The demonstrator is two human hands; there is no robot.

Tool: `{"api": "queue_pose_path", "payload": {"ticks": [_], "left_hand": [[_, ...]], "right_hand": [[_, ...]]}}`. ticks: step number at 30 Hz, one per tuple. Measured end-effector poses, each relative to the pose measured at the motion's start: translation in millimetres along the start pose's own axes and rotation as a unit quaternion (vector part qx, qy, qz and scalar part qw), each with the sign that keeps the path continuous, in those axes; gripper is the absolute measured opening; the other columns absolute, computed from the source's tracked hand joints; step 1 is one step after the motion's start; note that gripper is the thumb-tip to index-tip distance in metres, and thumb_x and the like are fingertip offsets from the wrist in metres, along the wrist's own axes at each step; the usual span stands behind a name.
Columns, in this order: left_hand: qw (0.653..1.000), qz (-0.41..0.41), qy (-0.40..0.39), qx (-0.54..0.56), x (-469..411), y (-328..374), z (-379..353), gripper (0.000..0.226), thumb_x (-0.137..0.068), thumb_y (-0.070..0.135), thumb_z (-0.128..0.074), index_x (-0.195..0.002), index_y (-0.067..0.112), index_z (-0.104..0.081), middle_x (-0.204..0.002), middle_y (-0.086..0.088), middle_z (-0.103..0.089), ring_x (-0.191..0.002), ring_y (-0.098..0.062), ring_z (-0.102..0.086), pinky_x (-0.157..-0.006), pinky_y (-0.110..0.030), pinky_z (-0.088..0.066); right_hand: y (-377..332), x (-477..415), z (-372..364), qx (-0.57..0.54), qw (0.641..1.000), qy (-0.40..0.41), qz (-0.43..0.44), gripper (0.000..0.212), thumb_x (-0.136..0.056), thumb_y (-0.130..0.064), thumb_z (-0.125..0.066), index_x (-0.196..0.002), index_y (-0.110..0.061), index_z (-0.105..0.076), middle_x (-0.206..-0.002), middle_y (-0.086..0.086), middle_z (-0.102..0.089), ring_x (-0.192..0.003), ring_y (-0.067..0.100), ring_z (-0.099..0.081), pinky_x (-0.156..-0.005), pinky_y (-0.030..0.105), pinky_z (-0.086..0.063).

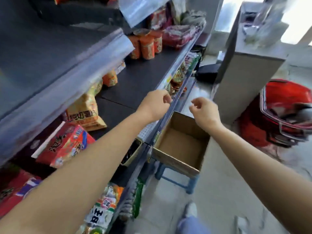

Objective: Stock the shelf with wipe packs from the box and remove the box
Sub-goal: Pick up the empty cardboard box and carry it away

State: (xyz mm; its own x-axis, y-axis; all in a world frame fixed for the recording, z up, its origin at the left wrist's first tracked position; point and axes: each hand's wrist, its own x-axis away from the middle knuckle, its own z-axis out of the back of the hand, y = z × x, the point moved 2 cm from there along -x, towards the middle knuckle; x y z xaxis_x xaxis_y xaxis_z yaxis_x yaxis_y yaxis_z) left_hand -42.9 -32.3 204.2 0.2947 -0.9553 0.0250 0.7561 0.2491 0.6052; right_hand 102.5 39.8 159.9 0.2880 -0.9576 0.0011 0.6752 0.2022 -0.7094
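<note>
The box point(180, 146) sits open on a blue stool point(175, 182) in the aisle, just right of the shelf point(135, 85), and what shows of its inside is bare cardboard. I cannot pick out any wipe packs among the blurred snack bags on the shelves. So stocking looks finished and lifting the box away is likely the step in hand.

The left grip point(156, 103), a bare hand, hangs at the shelf's front rail with its fingers curled in and nothing seen in them. The right grip point(204, 110) hovers above the far end of the box, fingers loosely curled with a gap to the thumb, also empty.

To do it well, bring both down to opposite walls of the box, take hold at the rims and lift straight up so the light stool is not dragged. Then swing it right, away from the rail, minding the red baskets point(283, 115) on the floor there.
</note>
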Motion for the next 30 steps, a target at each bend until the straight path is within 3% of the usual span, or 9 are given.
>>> {"api": "queue_pose_path", "payload": {"ticks": [3, 5, 9, 12, 14, 18, 23, 27, 30], "left_hand": [[0.997, 0.052, -0.049, -0.008, -36.9, -12.0, -50.8, 0.022, -0.086, 0.002, -0.052, -0.104, 0.002, -0.064, -0.117, -0.01, -0.065, -0.112, -0.026, -0.058, -0.08, -0.022, -0.042], [0.994, 0.085, -0.067, -0.019, -58.0, -21.8, -81.2, 0.021, -0.086, 0.003, -0.052, -0.102, 0.005, -0.064, -0.115, -0.012, -0.065, -0.11, -0.029, -0.058, -0.083, -0.027, -0.044], [0.986, 0.126, -0.092, -0.057, -86.6, -45.2, -136.1, 0.022, -0.086, 0.004, -0.051, -0.105, 0.005, -0.062, -0.116, -0.015, -0.063, -0.108, -0.032, -0.056, -0.084, -0.032, -0.045], [0.977, 0.153, -0.121, -0.087, -95.3, -68.3, -170.1, 0.022, -0.089, 0.005, -0.05, -0.109, 0.006, -0.058, -0.118, -0.014, -0.059, -0.107, -0.031, -0.055, -0.077, -0.032, -0.041], [0.97, 0.166, -0.14, -0.105, -99.8, -84.0, -188.0, 0.023, -0.09, 0.005, -0.049, -0.111, 0.007, -0.056, -0.119, -0.014, -0.056, -0.107, -0.032, -0.055, -0.077, -0.034, -0.042], [0.955, 0.171, -0.169, -0.171, -111.0, -113.7, -217.0, 0.03, -0.09, 0.006, -0.049, -0.12, 0.007, -0.052, -0.126, -0.016, -0.05, -0.11, -0.035, -0.054, -0.088, -0.044, -0.049], [0.937, 0.195, -0.184, -0.223, -118.1, -157.6, -249.9, 0.042, -0.09, 0.004, -0.049, -0.13, 0.003, -0.041, -0.136, -0.018, -0.041, -0.123, -0.037, -0.045, -0.096, -0.047, -0.044], [0.928, 0.228, -0.19, -0.225, -124.8, -189.2, -268.9, 0.04, -0.09, 0.004, -0.049, -0.13, 0.0, -0.041, -0.131, -0.021, -0.05, -0.12, -0.038, -0.05, -0.093, -0.046, -0.047], [0.931, 0.232, -0.169, -0.226, -131.7, -201.6, -278.7, 0.032, -0.091, 0.0, -0.046, -0.123, 0.0, -0.047, -0.125, -0.022, -0.055, -0.115, -0.039, -0.053, -0.09, -0.045, -0.047]], "right_hand": [[54.9, -19.0, 1.4, 0.041, 0.996, -0.055, -0.063, 0.034, -0.09, -0.019, -0.054, -0.122, -0.006, -0.059, -0.125, 0.013, -0.061, -0.117, 0.029, -0.055, -0.1, 0.036, -0.042], [86.2, -32.4, 0.7, 0.064, 0.989, -0.084, -0.099, 0.036, -0.09, -0.019, -0.054, -0.123, -0.005, -0.057, -0.126, 0.014, -0.06, -0.119, 0.03, -0.053, -0.099, 0.035, -0.041], [141.9, -50.7, -9.0, 0.102, 0.974, -0.124, -0.157, 0.024, -0.087, -0.013, -0.052, -0.105, 0.0, -0.059, -0.109, 0.015, -0.063, -0.105, 0.033, -0.057, -0.08, 0.032, -0.045], [176.1, -52.4, -24.3, 0.115, 0.959, -0.161, -0.204, 0.006, -0.087, -0.012, -0.052, -0.087, -0.006, -0.054, -0.09, 0.01, -0.056, -0.091, 0.03, -0.059, -0.067, 0.026, -0.038], [194.5, -51.8, -36.4, 0.125, 0.948, -0.175, -0.233, 0.009, -0.088, -0.011, -0.052, -0.081, -0.007, -0.053, -0.09, 0.011, -0.056, -0.083, 0.029, -0.056, -0.062, 0.023, -0.037], [223.8, -48.5, -63.4, 0.123, 0.934, -0.177, -0.285, 0.02, -0.089, -0.013, -0.053, -0.104, -0.001, -0.059, -0.106, 0.016, -0.062, -0.1, 0.032, -0.059, -0.069, 0.025, -0.039], [255.2, -38.7, -106.9, 0.108, 0.915, -0.178, -0.345, 0.016, -0.09, -0.02, -0.056, -0.087, -0.004, -0.051, -0.104, 0.018, -0.063, -0.087, 0.031, -0.057, -0.069, 0.029, -0.04], [272.9, -33.1, -135.1, 0.086, 0.903, -0.179, -0.38, 0.021, -0.093, -0.024, -0.056, -0.091, -0.004, -0.054, -0.095, 0.016, -0.06, -0.091, 0.032, -0.059, -0.069, 0.028, -0.039], [282.5, -32.1, -148.8, 0.091, 0.899, -0.162, -0.396, 0.018, -0.093, -0.014, -0.054, -0.104, 0.0, -0.056, -0.11, 0.019, -0.061, -0.102, 0.034, -0.059, -0.077, 0.031, -0.044]]}}
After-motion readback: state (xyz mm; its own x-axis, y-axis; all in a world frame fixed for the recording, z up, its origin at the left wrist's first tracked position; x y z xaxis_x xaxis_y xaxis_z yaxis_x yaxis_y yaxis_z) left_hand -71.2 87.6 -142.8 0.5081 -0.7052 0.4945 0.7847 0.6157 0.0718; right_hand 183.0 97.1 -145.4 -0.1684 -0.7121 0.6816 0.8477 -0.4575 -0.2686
